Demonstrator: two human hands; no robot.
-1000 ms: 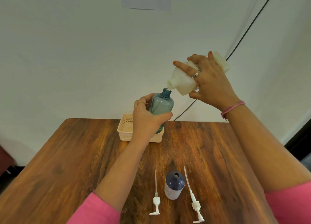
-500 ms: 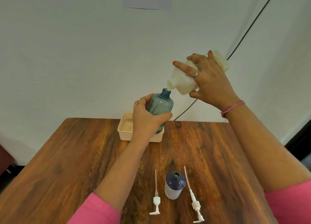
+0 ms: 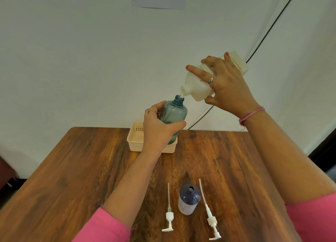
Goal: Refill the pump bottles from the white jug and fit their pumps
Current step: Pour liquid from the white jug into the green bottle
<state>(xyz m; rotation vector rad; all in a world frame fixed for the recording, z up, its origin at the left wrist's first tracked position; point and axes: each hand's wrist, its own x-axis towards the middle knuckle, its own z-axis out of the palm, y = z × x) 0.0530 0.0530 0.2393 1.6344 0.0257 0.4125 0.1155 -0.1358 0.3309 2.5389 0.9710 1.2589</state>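
Barely shifted since a second ago: right hand (image 3: 229,89) still wrapped round tilted white jug (image 3: 198,86), spout just over the open neck of teal bottle (image 3: 172,117). Left hand (image 3: 160,127) curled round that bottle, held up off the worktop (image 3: 72,169) over cream basket (image 3: 135,139) at the far edge. Near the front edge, dark blue bottle (image 3: 189,199) upright, uncapped, between two loose white pumps (image 3: 169,216) (image 3: 211,218) lying flat
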